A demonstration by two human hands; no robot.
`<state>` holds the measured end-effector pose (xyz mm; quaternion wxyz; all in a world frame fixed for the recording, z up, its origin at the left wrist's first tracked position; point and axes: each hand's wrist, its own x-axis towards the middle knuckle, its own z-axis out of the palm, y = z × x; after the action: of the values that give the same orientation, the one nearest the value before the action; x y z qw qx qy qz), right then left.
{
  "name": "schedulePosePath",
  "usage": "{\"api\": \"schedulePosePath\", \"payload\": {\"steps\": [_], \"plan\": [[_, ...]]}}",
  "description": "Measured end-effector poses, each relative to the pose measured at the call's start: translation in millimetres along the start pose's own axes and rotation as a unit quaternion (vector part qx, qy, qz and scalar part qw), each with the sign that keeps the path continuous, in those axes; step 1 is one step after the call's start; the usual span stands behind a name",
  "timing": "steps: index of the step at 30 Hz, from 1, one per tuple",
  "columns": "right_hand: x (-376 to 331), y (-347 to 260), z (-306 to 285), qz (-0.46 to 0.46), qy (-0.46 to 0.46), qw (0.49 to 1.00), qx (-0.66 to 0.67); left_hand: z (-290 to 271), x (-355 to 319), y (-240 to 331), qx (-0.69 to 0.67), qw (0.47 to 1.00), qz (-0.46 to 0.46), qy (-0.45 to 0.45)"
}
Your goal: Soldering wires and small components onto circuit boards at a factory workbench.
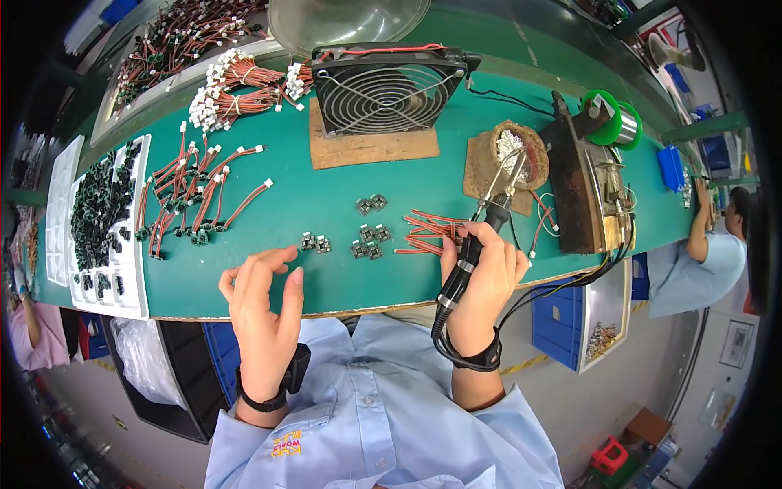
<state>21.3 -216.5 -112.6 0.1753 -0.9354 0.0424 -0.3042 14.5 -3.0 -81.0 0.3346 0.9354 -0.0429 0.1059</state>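
Soldering iron (459, 281) in the right hand (485, 277), left hand (265, 297) free

In the head view, the right hand gripped the soldering iron, its fingers bent around the black handle, with the metal end over the bowl (535, 165) of pale material. Red-and-black wires (428, 232) lay by its thumb and forefinger; whether the fingertips also pinched them, I could not tell. The left hand held nothing: its fingers were loosely curled and spread, just beside the nearest of 3 groups of small circuit boards (316, 242).

Good handling, as I judged it, called for a light, steady hold well back from the heated end, with bare skin and wire insulation clear of the metal. The cable (441, 332) looped near the right wrist and needed slack, lest it tug the handle.

The front edge of the green table (342, 289) ran beneath both hands. Bare surface lay between the boards and the wired pieces (195, 191) to the left, giving the left hand sideways room before the white tray (134, 281). The right side was tighter: the bowl and the dark metal block (570, 196) hemmed it in, and the fan (387, 94) bounded the far side.
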Motion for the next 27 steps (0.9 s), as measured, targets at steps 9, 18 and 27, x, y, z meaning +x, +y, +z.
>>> {"api": "schedulePosePath", "payload": {"steps": [9, 18, 27], "plan": [[3.7, -0.5, -2.6, -0.038, -0.038, 0.998, -0.025, -2.1, 2.4, -6.8, 0.009, 1.0, -0.017, -0.002], [2.8, 1.8, 1.3, 0.042, 0.005, 0.984, 0.171, 12.1, 17.7, -8.5, 0.018, 1.0, -0.016, -0.017], [-11.1, -8.4, -18.9, 0.101, -0.028, 0.9, 0.424, 23.4, 17.5, -5.2, 0.082, 0.996, 0.016, 0.016]]}}
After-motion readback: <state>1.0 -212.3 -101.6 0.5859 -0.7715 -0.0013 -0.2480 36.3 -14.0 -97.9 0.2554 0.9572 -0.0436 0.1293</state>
